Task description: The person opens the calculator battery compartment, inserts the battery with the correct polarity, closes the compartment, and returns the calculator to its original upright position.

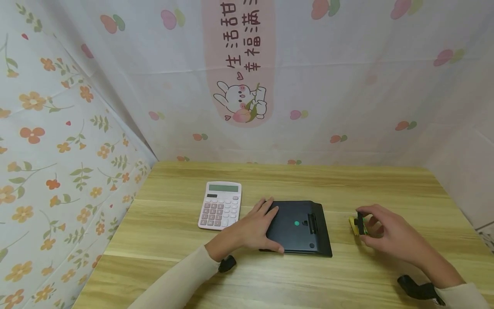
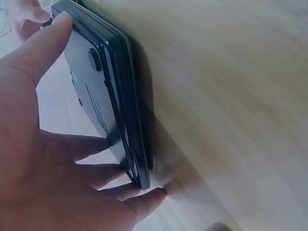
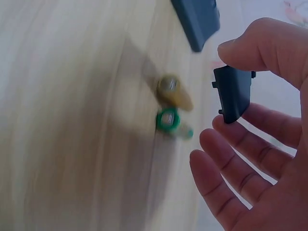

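Observation:
A flat black device lies back side up on the table, its battery slot uncovered near the right end. My left hand rests spread on the device's left part, thumb at the near edge and fingers along the left edge. To the right of it, my right hand pinches a small black battery cover between thumb and fingers, held on edge. Close by the cover, a yellow battery and a green battery lie side by side on the table.
A white calculator lies to the left of the device, beyond my left forearm. The wooden table meets a printed cloth at the back. Another flowered cloth hangs on the left side.

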A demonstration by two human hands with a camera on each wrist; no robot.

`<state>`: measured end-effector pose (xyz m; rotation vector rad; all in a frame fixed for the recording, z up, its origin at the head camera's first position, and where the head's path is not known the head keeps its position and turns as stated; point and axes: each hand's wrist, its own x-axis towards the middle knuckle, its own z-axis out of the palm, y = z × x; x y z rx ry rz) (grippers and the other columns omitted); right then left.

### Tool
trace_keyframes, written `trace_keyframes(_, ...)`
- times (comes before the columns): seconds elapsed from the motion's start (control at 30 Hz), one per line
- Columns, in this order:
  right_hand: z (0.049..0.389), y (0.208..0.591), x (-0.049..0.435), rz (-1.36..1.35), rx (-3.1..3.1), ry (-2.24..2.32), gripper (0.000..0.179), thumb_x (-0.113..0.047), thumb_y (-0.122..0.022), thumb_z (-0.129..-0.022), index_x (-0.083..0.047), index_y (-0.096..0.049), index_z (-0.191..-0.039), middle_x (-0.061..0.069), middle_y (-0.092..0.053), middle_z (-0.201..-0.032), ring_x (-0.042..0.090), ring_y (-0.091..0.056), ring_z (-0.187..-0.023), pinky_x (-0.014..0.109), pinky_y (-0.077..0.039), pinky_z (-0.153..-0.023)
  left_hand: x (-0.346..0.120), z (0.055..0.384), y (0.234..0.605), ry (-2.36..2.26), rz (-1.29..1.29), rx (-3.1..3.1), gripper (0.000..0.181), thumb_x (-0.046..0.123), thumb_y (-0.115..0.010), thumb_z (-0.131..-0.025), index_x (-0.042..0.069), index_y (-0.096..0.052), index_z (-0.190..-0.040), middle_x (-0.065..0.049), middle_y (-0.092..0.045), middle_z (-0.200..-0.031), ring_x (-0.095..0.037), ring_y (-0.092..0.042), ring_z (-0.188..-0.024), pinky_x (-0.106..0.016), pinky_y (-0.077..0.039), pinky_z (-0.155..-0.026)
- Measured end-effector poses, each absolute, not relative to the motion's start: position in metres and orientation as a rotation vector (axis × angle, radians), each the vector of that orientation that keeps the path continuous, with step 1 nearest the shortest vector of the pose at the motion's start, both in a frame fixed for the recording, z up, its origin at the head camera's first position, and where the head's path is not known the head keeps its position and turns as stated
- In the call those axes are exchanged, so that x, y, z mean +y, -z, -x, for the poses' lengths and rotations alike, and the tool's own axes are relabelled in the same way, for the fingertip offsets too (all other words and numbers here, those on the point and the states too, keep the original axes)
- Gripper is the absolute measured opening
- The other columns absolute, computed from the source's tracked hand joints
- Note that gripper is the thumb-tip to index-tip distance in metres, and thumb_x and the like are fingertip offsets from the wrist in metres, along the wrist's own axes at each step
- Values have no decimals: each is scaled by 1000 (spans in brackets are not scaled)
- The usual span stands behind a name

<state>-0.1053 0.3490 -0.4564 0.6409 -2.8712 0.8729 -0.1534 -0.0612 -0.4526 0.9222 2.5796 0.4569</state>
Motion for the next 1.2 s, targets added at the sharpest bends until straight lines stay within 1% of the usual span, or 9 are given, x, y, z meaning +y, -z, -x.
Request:
trace_keyframes(0.1, 102, 459, 362, -582, -2886, -859, 72, -12, -98, -82, -2, -62, -144, 3, -68, -120, 3, -63, -91, 28, -58, -66, -65, 154, 452, -489, -886, 2575, 115, 66, -79, -92, 3, -29, -173, -16, -10, -184, -40, -8, -169, -51, -23, -132)
trace_keyframes(0.2, 100, 462, 375, -529, -2909, -849, 72, -12, -98, -82, -2, -62, -144, 8, -69, -123, 1, -62, -92, 29, -58, -66, -68, 155, 452, -509, -848, 2574, 115, 65, -79, -93, 1, -27, -173, -16, -10, -184, -41, -10, -168, -52, -24, -131)
trace_keyframes(0.4, 100, 468, 402, -468, -2941, -832, 72, -10, -97, -82, 1, -62, -144, 17, -68, -126, -4, -60, -94, 29, -57, -66, -71, 156, 454, -524, -818, 2581, 115, 63, -80, -93, -1, -27, -172, -16, -11, -183, -37, -15, -168, -49, -25, -131)
trace_keyframes(0.57, 101, 475, 422, -514, -2927, -787, 69, -6, -97, -79, 2, -64, -139, 16, -66, -124, -7, -59, -92, 27, -58, -64, -71, 156, 453, -534, -823, 2575, 114, 62, -80, -93, -1, -27, -172, -16, -11, -183, -36, -16, -168, -48, -26, -131)
trace_keyframes(0.73, 102, 475, 432, -534, -2955, -704, 69, -6, -100, -75, 2, -66, -135, 16, -66, -124, -7, -59, -91, 27, -57, -63, -71, 156, 453, -534, -830, 2575, 114, 62, -80, -93, -1, -27, -173, -16, -11, -183, -36, -17, -168, -48, -26, -131)
trace_keyframes(0.9, 105, 474, 437, -563, -2978, -636, 71, -8, -102, -72, 2, -67, -133, 19, -67, -125, -7, -58, -91, 27, -57, -63, -72, 156, 453, -525, -837, 2579, 114, 62, -79, -93, -1, -27, -172, -16, -12, -183, -36, -17, -168, -47, -25, -131)
trace_keyframes(1.03, 107, 475, 437, -588, -2972, -649, 72, -6, -102, -70, 1, -67, -133, 19, -68, -125, -7, -57, -90, 27, -56, -63, -72, 156, 452, -529, -837, 2572, 113, 61, -79, -94, -1, -27, -173, -16, -11, -183, -36, -16, -168, -47, -24, -132)
trace_keyframes(1.2, 108, 476, 439, -598, -2980, -653, 73, -5, -102, -69, -1, -67, -132, 16, -68, -123, -7, -56, -90, 27, -55, -63, -72, 156, 452, -525, -841, 2571, 113, 61, -79, -94, -1, -27, -172, -17, -11, -183, -36, -16, -168, -47, -24, -132)
